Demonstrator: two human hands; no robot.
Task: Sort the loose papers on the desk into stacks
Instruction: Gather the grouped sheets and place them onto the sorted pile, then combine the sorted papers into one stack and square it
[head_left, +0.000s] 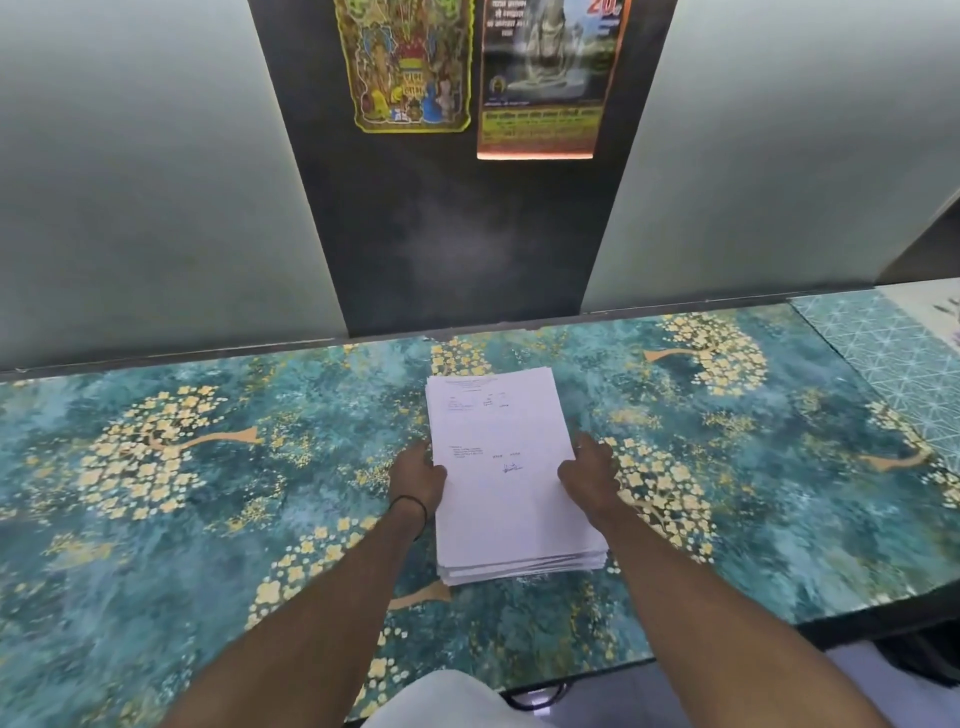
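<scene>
One thick stack of white papers (506, 478) lies on the middle of the desk (208, 467), its top sheet printed with small text and a signature. My left hand (415, 480) holds the stack's left edge, thumb on the top sheet. My right hand (589, 480) holds the right edge the same way, fingers curled down the side. A dark band circles my left wrist. The sheets at the near end are slightly uneven.
The desk has a teal cover with gold flower patterns. A second desk (893, 358) with a geometric teal cover adjoins at the right. Grey panels and a dark panel with two posters (478, 78) rise behind. The desk's front edge runs at lower right.
</scene>
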